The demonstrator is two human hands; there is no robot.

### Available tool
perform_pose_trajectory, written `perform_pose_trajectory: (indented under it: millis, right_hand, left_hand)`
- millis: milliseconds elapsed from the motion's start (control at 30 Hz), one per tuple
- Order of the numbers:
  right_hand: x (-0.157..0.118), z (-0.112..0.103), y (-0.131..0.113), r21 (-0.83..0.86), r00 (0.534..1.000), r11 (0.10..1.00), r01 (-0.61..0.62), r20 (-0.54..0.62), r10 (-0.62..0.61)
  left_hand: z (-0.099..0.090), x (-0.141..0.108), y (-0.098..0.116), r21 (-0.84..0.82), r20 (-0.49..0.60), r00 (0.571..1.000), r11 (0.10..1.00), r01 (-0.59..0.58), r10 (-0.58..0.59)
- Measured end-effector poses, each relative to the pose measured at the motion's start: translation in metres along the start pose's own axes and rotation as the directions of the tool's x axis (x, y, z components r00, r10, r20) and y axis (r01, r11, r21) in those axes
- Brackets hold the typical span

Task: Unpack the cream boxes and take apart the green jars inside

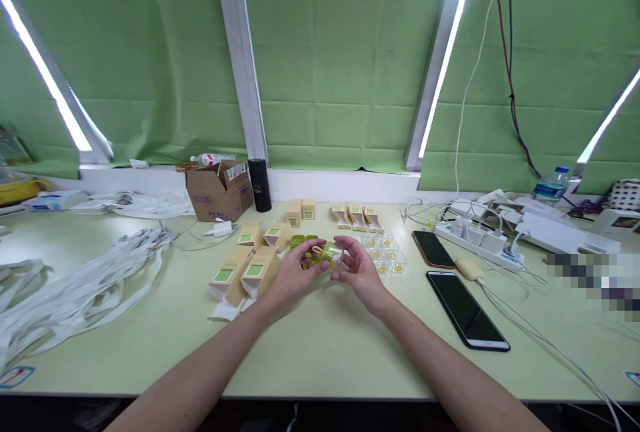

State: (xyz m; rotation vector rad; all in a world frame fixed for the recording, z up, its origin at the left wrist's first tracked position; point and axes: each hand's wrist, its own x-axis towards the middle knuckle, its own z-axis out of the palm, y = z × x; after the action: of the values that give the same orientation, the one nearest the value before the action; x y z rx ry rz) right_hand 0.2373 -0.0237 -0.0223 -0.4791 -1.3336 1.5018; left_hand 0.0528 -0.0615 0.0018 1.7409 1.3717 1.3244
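Observation:
Between both hands, above the middle of the table, is a small green and clear container (330,252) with a pale loop at its left end. The fingers of my left hand (303,263) close around its green end. My right hand (359,265) pinches the clear end, where something whitish shows inside. Just behind my left hand lie several green pieces (303,240), partly hidden by the fingers. Several clear plastic cups with yellow centres (384,253) stand right of my right hand. Open tan boxes with green labels (261,267) lie left of my left hand.
More tan boxes (357,216) stand farther back. Two phones (467,311) and a power strip (480,243) with cables are at the right. White straps (105,279) spread over the left side. A cardboard box (219,193) and black bottle (259,185) stand by the wall.

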Motion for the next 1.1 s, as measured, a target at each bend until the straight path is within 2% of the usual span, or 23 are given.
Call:
perform_pose_trajectory:
  millis: [100,200,267,333,400,467,600,733,867,967,1100]
  right_hand:
    - [0.002,-0.002,0.002,0.023,1.0,1.0,0.021,-0.016,-0.021]
    - [0.005,-0.004,0.003,0.025,0.999,0.999,0.029,-0.029,-0.028]
    - [0.005,-0.005,0.003,0.039,0.999,0.999,0.03,-0.024,-0.029]
    - [0.005,-0.005,0.002,0.06,0.999,0.997,0.039,-0.005,-0.039]
    - [0.003,-0.002,0.0,0.067,0.998,0.996,0.061,0.016,-0.062]
    - [0.0,0.002,-0.003,0.05,0.995,0.995,0.089,0.032,-0.09]
    - [-0.006,0.009,-0.009,-0.045,0.992,0.994,0.103,0.072,-0.099]
    - [-0.007,0.01,-0.009,-0.096,0.989,0.987,0.128,0.083,-0.12]
    - [-0.006,0.007,-0.006,-0.159,0.985,0.974,0.163,0.078,-0.152]
    - [-0.007,0.004,-0.005,-0.256,0.976,0.943,0.214,0.089,-0.197]
    - [-0.009,0.003,-0.003,-0.344,0.969,0.907,0.244,0.113,-0.218]
  left_hand:
    - [0.002,-0.003,0.003,-0.099,0.008,0.999,0.994,-0.051,0.052]
    - [0.002,-0.005,0.001,-0.042,-0.049,0.974,0.974,-0.223,0.22]
    - [0.0,-0.007,-0.001,0.12,-0.063,0.922,0.92,-0.374,0.383]
    - [-0.002,-0.008,-0.004,0.273,-0.037,0.849,0.822,-0.499,0.528]
    - [-0.003,-0.009,-0.006,0.359,-0.02,0.794,0.745,-0.562,0.608]
    - [-0.003,-0.009,-0.007,0.396,-0.02,0.773,0.714,-0.577,0.635]
    - [-0.002,-0.009,-0.008,0.407,-0.026,0.78,0.719,-0.563,0.626]
    - [-0.003,-0.01,-0.003,0.351,-0.041,0.795,0.754,-0.556,0.605]
    - [-0.006,-0.011,0.004,0.246,-0.026,0.837,0.815,-0.525,0.547]
    - [-0.005,-0.01,0.005,0.211,-0.076,0.873,0.864,-0.458,0.482]
    - [-0.003,-0.008,0.002,0.154,-0.153,0.893,0.903,-0.401,0.423]
